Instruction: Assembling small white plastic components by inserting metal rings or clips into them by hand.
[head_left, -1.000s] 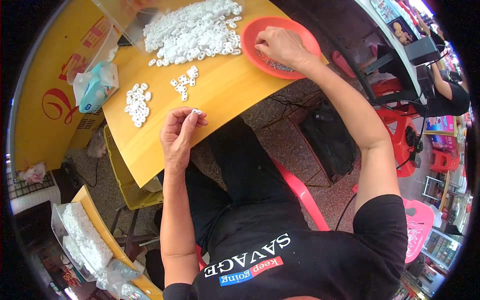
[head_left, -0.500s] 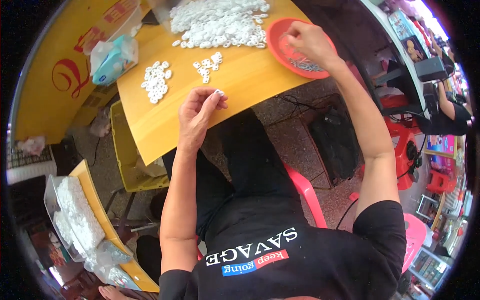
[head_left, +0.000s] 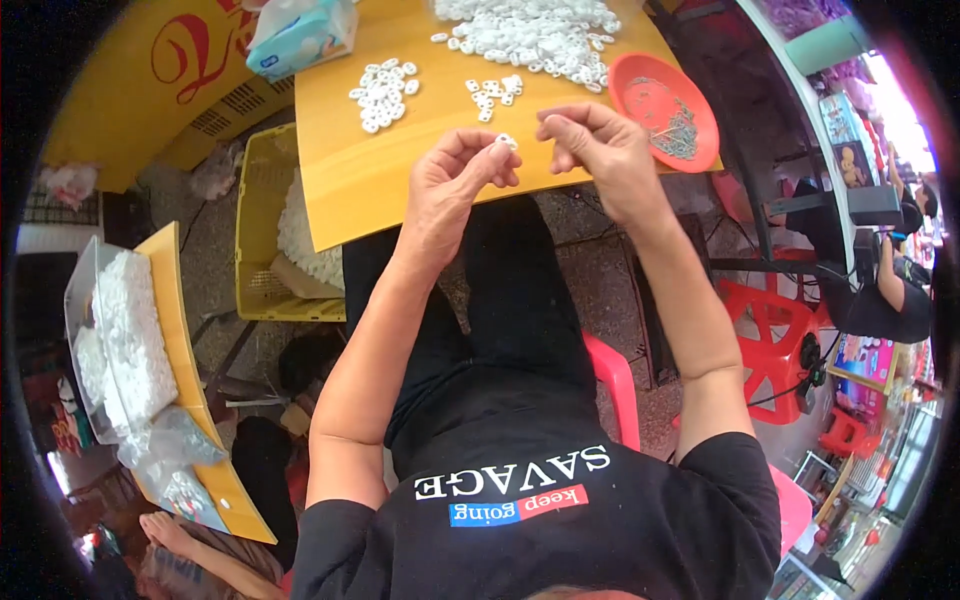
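Observation:
My left hand [head_left: 455, 185] holds a small white oval plastic piece [head_left: 507, 142] with holes, pinched between thumb and forefinger above the table's near edge. Close by on the right, my right hand [head_left: 608, 160] has its thumb and fingers pressed together; anything between them is too small to make out. Just beyond the right hand sits a red bowl [head_left: 704, 115] with many thin metal pins [head_left: 678, 135] in it. A big heap of white oval pieces [head_left: 530, 35] covers the far side. Two smaller groups lie nearer, one at left [head_left: 383, 95] and one in the middle [head_left: 490, 97].
The yellow wooden table [head_left: 340, 190] carries a blue tissue pack [head_left: 300, 38] at its far left. A yellow crate [head_left: 265, 215] stands below on the left. Further left, a clear box of white pieces [head_left: 135, 340] rests on a board. Red plastic stools [head_left: 755, 350] stand at right.
My right hand has come out of the red bowl and moved left, close to my left hand. The left hand keeps its white piece. The whole view has shifted.

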